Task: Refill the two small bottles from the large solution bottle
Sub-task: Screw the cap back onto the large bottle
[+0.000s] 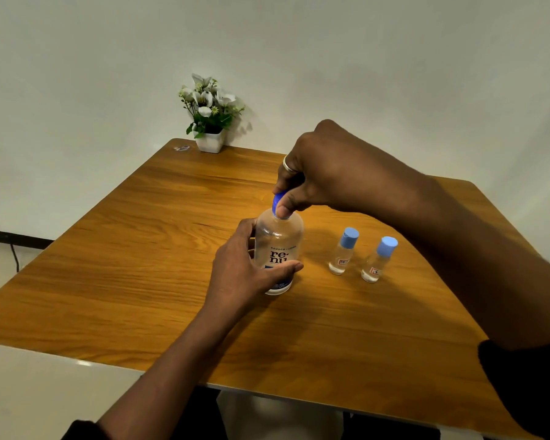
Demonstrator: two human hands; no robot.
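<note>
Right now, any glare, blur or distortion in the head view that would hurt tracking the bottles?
Head view: wide-angle bowing bends the table edges; soft light, the right hand throws a faint shadow beside the large bottle; its label reads sharp; labels on the small bottles are too blurred to read.

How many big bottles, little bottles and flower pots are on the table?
Big bottle: 1
Little bottles: 2
Flower pot: 1
Total: 4
</note>
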